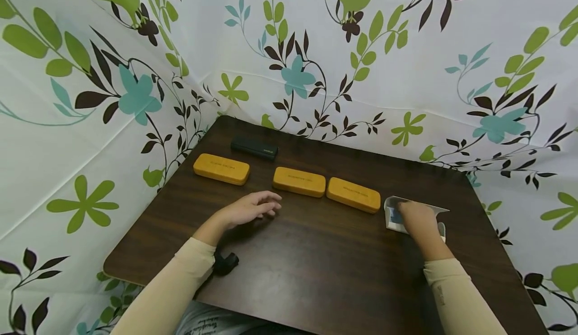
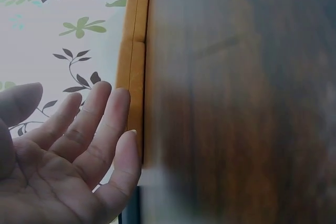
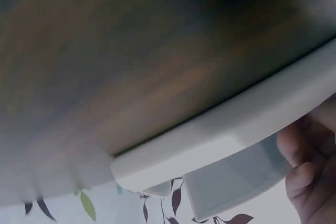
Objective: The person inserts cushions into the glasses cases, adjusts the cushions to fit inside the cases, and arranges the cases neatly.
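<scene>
My left hand (image 1: 253,207) hovers above the table, palm turned inward and fingers loosely extended, just in front of the yellow cases. In the left wrist view the left hand (image 2: 79,156) holds nothing. At the table's right side, my right hand (image 1: 417,219) reaches into an opened white case (image 1: 389,220) with something blue (image 1: 396,216) inside. The right wrist view shows curled fingers (image 3: 300,177) at the case's far side, beyond its white rim (image 3: 210,142). Whether they pinch anything is hidden.
Three yellow cases, a left one (image 1: 221,168), a middle one (image 1: 299,181) and a right one (image 1: 353,194), lie in a row. Behind the left one is a dark case (image 1: 254,147). A black object (image 1: 226,264) is by my left forearm. Patterned curtains (image 1: 253,84) border the dark table (image 1: 316,255).
</scene>
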Demonstrator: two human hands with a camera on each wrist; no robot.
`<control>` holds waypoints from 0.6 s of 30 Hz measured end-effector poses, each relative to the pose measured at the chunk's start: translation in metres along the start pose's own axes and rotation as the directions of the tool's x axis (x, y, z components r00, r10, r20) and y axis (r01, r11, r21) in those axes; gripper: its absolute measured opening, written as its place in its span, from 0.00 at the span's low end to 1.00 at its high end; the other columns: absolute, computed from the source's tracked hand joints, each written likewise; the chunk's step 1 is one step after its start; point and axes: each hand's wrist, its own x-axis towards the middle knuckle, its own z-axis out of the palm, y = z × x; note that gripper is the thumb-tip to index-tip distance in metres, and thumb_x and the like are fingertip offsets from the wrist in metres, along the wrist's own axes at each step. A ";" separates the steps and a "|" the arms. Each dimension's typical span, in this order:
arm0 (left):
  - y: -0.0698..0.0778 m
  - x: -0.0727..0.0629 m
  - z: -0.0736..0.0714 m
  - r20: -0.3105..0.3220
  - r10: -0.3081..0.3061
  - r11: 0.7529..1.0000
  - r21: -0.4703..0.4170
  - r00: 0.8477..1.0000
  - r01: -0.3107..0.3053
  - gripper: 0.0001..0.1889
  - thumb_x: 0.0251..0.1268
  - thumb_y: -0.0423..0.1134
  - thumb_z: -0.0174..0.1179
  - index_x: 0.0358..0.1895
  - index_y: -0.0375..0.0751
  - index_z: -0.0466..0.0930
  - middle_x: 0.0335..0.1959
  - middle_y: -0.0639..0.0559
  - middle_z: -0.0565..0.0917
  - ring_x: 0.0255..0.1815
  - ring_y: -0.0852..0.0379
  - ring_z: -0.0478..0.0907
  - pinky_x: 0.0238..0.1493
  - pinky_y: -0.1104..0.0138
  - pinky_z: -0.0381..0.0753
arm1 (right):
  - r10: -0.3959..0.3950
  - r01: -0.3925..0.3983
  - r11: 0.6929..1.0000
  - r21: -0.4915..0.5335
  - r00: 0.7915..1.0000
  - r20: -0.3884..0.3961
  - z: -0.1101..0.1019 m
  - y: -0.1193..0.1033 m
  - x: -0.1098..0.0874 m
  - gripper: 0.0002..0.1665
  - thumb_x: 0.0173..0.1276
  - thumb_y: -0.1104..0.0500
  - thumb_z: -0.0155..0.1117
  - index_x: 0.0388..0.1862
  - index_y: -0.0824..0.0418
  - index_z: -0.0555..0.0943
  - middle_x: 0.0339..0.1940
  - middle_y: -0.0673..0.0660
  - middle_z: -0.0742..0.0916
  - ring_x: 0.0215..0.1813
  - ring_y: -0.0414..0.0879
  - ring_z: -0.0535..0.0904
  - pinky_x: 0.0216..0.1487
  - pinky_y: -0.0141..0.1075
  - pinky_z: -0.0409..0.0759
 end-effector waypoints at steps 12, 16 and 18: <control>-0.003 -0.005 -0.007 -0.024 0.027 1.000 0.014 0.999 -0.026 0.24 0.84 0.45 0.47 0.75 0.39 0.64 0.65 0.40 0.79 0.58 0.49 0.80 0.57 0.50 0.79 | -0.081 0.051 0.984 0.169 0.981 0.177 -0.005 -0.008 0.015 0.21 0.70 0.69 0.61 0.59 0.58 0.85 0.49 0.65 0.88 0.34 0.53 0.82 0.28 0.47 0.79; -0.003 -0.005 -0.006 -0.017 0.012 1.000 0.006 1.000 -0.012 0.24 0.83 0.46 0.48 0.75 0.40 0.66 0.65 0.43 0.79 0.59 0.50 0.80 0.57 0.50 0.79 | -0.054 0.024 0.979 0.203 0.988 0.147 -0.003 -0.007 0.015 0.17 0.75 0.68 0.55 0.57 0.64 0.84 0.51 0.67 0.87 0.49 0.64 0.84 0.45 0.58 0.82; -0.003 -0.004 -0.005 -0.012 0.003 1.000 0.011 1.000 -0.003 0.24 0.83 0.47 0.48 0.74 0.40 0.66 0.65 0.45 0.80 0.59 0.50 0.80 0.58 0.50 0.78 | -0.060 0.031 0.975 0.222 0.990 0.127 -0.002 -0.005 0.014 0.16 0.76 0.67 0.53 0.56 0.67 0.83 0.50 0.68 0.87 0.52 0.67 0.83 0.51 0.60 0.80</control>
